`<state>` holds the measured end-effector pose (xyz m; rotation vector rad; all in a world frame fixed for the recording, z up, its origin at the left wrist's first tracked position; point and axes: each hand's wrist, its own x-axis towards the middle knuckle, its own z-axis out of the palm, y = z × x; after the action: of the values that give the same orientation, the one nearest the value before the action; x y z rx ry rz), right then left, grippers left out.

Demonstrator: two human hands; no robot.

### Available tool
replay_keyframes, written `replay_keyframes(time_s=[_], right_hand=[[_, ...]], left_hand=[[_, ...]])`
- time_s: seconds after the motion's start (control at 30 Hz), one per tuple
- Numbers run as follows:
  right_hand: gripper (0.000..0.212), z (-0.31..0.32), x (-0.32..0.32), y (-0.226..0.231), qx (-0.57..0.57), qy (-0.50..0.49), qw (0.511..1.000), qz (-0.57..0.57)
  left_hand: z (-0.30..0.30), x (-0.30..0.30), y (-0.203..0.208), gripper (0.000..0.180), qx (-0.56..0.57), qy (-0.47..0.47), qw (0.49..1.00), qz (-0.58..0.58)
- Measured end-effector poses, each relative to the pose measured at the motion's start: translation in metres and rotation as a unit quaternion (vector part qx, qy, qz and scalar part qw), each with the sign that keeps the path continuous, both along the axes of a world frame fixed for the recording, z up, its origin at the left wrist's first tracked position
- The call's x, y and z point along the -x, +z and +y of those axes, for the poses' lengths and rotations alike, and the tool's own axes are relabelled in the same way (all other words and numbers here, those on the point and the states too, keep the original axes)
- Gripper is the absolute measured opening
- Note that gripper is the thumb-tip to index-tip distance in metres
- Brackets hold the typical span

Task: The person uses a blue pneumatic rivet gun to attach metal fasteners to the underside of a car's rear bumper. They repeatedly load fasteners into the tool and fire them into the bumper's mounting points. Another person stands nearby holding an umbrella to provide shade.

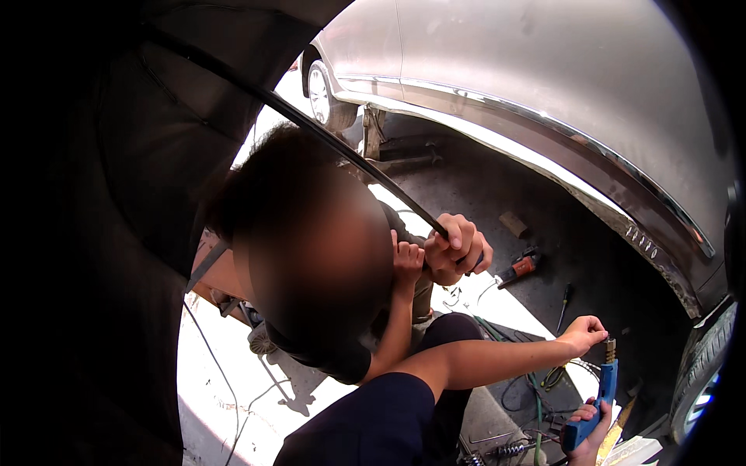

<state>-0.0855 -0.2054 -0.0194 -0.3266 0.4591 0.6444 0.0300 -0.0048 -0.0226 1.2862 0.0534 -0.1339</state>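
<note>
My right hand [594, 433] is wrapped round the handle of a blue welding gun [607, 382], which points up and away from me. Its brass-coloured tip ends just beside my left hand [584, 335]. The thumb and fingers of my left hand are pinched together at that tip; whatever small piece they hold is too small to make out. Beyond both hands stands a grey-brown car [544, 62]. A row of small metal tabs [642, 241] sticks out from its lower sill.
A co-worker crouches at my left, one hand [458, 248] gripping the shaft of a dark umbrella [342, 147]. On the ground lie an orange-and-black power tool [519, 269], a screwdriver [565, 304], cables [536, 380] and a coil spring [513, 450]. A car wheel [703, 380] is at right.
</note>
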Motion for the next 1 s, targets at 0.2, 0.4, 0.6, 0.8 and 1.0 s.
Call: replay_keyframes(time_s=[0.2, 0.4, 0.6, 0.8, 1.0], right_hand=[[0.023, -0.001, 0.000, 0.000, 0.012, -0.002, 1.000, 0.018], [0.021, 0.001, -0.002, -0.002, 0.035, 0.011, 0.999, 0.031], [0.020, 0.005, 0.000, -0.004, 0.026, 0.024, 0.999, 0.029], [0.020, 0.006, 0.001, -0.004, 0.024, 0.030, 0.999, 0.027], [0.021, 0.007, 0.003, -0.005, 0.010, 0.030, 0.999, 0.028]], left_hand=[[0.005, 0.002, 0.009, 0.014, 0.112, -0.041, 0.989, 0.093], [0.009, 0.003, 0.011, 0.014, 0.212, -0.012, 0.960, 0.182], [0.009, 0.014, 0.014, 0.013, 0.193, -0.056, 0.966, 0.160], [0.010, 0.014, 0.015, 0.016, 0.151, -0.037, 0.975, 0.161], [0.004, 0.015, 0.011, 0.016, 0.185, -0.015, 0.959, 0.215]])
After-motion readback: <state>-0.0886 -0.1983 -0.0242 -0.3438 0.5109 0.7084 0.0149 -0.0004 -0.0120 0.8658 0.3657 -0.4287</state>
